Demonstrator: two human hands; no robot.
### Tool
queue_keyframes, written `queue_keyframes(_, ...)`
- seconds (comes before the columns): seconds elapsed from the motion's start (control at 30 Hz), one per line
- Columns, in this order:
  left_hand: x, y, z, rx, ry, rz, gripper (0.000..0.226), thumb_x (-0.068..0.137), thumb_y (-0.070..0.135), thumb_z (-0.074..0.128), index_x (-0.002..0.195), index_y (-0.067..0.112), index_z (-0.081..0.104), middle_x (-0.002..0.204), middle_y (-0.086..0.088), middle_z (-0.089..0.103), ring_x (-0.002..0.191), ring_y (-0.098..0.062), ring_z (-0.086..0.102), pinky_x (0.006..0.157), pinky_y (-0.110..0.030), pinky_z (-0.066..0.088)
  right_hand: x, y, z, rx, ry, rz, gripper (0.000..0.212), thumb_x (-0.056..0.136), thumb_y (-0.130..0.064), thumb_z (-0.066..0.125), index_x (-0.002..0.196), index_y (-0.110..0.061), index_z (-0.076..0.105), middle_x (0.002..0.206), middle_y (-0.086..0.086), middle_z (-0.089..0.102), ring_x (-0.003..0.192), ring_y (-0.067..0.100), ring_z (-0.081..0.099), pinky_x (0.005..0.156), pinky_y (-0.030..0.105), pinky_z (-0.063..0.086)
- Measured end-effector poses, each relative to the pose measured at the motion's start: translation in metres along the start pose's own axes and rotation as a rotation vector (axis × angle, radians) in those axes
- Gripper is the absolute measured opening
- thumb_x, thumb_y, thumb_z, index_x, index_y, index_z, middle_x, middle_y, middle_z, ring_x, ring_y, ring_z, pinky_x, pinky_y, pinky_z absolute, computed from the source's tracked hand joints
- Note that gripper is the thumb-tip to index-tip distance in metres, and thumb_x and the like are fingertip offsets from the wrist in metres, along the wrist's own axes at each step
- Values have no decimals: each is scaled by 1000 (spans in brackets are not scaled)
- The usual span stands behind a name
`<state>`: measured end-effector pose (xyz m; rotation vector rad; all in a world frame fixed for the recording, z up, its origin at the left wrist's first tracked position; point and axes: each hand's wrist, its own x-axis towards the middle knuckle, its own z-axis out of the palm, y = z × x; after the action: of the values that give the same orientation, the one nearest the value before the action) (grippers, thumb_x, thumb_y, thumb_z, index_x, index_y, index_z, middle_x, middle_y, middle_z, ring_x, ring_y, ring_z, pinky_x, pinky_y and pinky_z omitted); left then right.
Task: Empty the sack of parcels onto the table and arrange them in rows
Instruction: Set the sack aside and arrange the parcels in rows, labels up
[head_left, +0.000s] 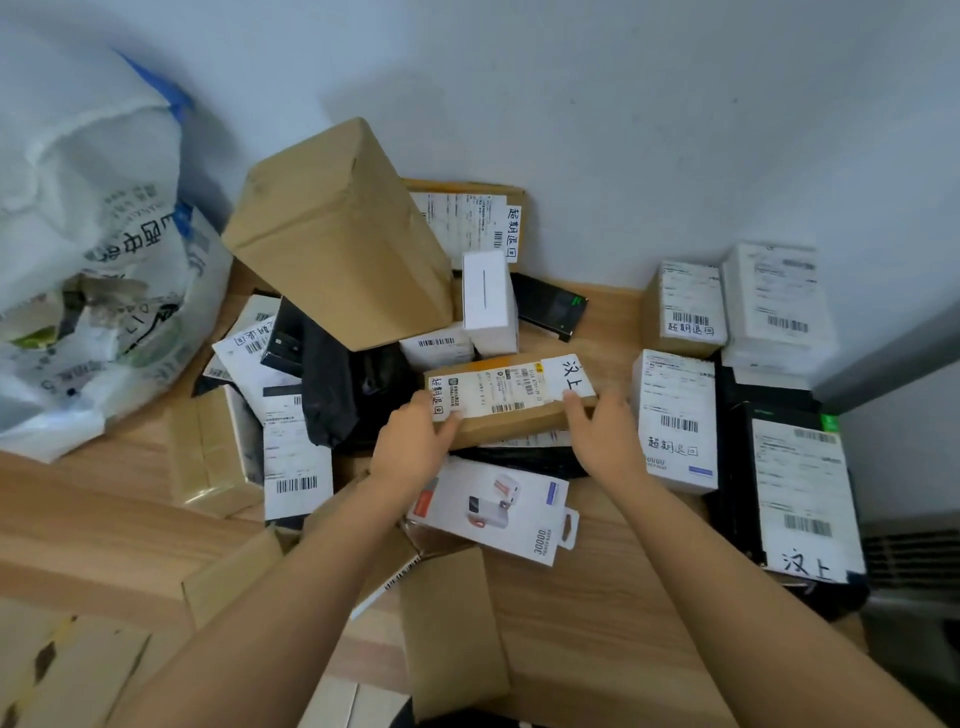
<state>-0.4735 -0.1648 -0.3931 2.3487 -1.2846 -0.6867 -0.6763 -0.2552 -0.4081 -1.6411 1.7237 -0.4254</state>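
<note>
Both hands are on the long carton (519, 423), right in the middle of the heap on the table (104, 499). My left hand (415, 439) wraps its near-left end, fingers (448, 422) curled over the top edge onto the white shipping label. My right hand (605, 431) clamps the other end the same way, fingertips (574, 401) hooked over the edge. An end-to-end hold suits it: it is a stiff brown cardboard bar with square corners and taped seams, so I judge it won't sag or twist. It looks light to middling. The glossy label may be a bit slick, so I'd rather press on bare card.

It rests on a crinkled black poly bag (337, 395) and other parcels, soft footing, so things underneath could slide as it lifts. The big brown box (337, 234) leans tilted just behind; bump it and it may topple. A white retail pack (493, 512), smooth and printed, lies near my wrists.

Over on the right, labelled parcels (675, 421) sit side by side by the wall, the start of rows. The woven white sack (93, 260) slumps at the left, limp, its mouth towards the pile.
</note>
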Motion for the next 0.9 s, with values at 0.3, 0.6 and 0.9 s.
queue_keyframes(0.3,-36,55,33,-94,25,118,75,81,48,70,141,22,35,139,-1,32,126,-19,41,98,-35,43,-8,33,-92,425,43,-35,19,97,-24,56,114,-25,47,98,-19,53,84,11,62,52,11,46)
queue_keyframes(0.6,-77,127,75,-704,-432,105,65,84,39,72,139,35,38,116,6,64,90,-14,71,72,-40,60,-17,88,-159,489,-13,-75,39,95,-25,60,131,-22,47,124,-2,58,96,14,64,80,36,58)
queue_keyframes(0.9,-80,165,132,-714,-112,-45,60,85,41,70,135,29,39,114,10,61,95,-7,65,75,-29,58,-33,125,-138,291,-123,-160,51,90,-25,64,137,-25,45,131,-6,51,111,8,56,91,27,52)
